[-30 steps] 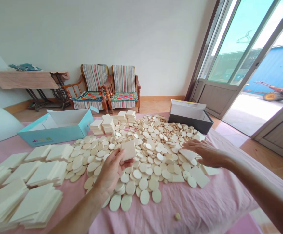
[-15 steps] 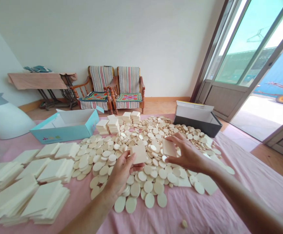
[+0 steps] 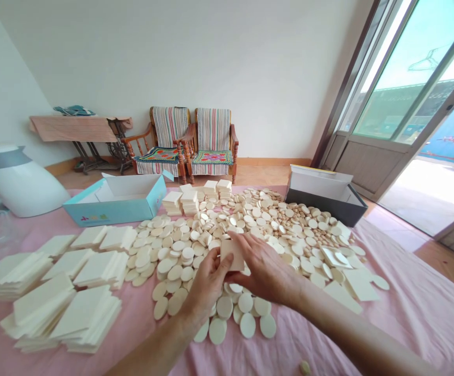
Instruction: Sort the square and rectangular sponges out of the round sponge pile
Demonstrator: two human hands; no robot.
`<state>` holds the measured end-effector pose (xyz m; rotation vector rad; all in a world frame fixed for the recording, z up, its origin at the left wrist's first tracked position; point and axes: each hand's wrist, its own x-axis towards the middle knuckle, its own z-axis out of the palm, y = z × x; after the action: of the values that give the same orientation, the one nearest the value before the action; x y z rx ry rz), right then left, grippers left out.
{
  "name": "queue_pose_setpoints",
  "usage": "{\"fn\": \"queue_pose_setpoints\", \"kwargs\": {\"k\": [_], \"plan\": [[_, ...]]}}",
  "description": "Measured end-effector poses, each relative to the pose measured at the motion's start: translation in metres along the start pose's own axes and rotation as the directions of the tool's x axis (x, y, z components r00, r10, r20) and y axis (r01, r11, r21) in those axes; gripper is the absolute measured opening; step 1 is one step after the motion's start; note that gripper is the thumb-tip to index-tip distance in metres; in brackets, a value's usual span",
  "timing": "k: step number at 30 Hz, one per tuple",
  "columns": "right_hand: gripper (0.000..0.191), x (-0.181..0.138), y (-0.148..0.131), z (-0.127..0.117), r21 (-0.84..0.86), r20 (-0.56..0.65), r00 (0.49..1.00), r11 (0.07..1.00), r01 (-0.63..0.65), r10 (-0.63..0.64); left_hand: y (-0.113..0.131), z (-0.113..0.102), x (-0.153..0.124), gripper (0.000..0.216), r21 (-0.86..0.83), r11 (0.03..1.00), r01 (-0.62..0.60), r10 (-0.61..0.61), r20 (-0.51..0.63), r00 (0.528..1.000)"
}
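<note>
Between my two hands, above the pile, is a small stack of pale square wooden pieces (image 3: 231, 255). My left hand (image 3: 212, 271) grips its left side, thumb on the top face. My right hand (image 3: 260, 266) closes on its right side, fingers at the far edge and thumb below. How many squares are in the stack cannot be seen. Round wooden discs (image 3: 217, 330) spread out under and around both hands. Stacks of small squares (image 3: 189, 202) stand at the back of the pile. Larger square stacks (image 3: 90, 313) lie to the left.
A light blue open box (image 3: 113, 214) stands back left, a black open box (image 3: 329, 203) back right. At far left is a white jug (image 3: 27, 183) beside a clear container. Loose squares (image 3: 358, 284) lie at right on the pink cloth (image 3: 297, 334). Two chairs (image 3: 211, 141) stand behind.
My right hand has moved left with its square piece and now meets my left hand at the stack. The view has shifted slightly, so the surroundings sit farther right.
</note>
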<state>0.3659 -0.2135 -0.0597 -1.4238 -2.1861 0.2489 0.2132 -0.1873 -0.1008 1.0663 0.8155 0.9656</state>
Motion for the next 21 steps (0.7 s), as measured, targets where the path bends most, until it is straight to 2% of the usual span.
{"fn": "queue_pose_setpoints", "kwargs": {"k": [2,4,6,8,12,15,18,21], "plan": [[0.088,-0.004,0.000,0.006,0.174,-0.084,0.995,0.984,-0.029,0.045,0.003,0.001,0.000,0.040,-0.038,0.999,-0.019,0.017,-0.041,0.999],[0.083,-0.006,-0.002,0.013,0.349,-0.119,0.975,0.927,-0.136,0.188,0.005,0.002,0.000,0.037,-0.055,0.995,-0.078,0.076,-0.037,0.996],[0.072,-0.006,-0.007,0.022,0.452,-0.085,0.947,0.859,-0.242,0.311,0.004,0.004,-0.001,0.036,-0.041,0.992,-0.117,0.117,-0.002,0.993],[0.070,-0.004,-0.013,0.030,0.478,-0.061,0.938,0.834,-0.274,0.343,0.001,0.004,-0.004,0.039,-0.014,0.992,-0.123,0.123,-0.005,0.992],[0.070,0.000,-0.019,0.036,0.454,-0.060,0.950,0.856,-0.248,0.307,-0.007,0.003,-0.008,0.049,0.000,0.994,-0.108,0.108,-0.055,0.993],[0.072,0.001,-0.016,0.025,0.371,-0.032,0.969,0.903,-0.215,0.244,-0.006,0.000,-0.010,0.053,-0.043,0.997,-0.070,0.066,-0.093,0.993],[0.083,0.001,-0.014,0.007,0.196,-0.092,0.994,0.980,-0.043,0.062,0.003,-0.001,-0.011,0.055,-0.047,0.998,-0.036,0.031,-0.098,0.995],[0.085,0.002,-0.016,-0.004,0.021,-0.079,0.993,0.995,0.093,-0.091,0.012,-0.001,-0.014,0.048,0.014,0.998,-0.066,0.067,-0.044,0.997]]}}
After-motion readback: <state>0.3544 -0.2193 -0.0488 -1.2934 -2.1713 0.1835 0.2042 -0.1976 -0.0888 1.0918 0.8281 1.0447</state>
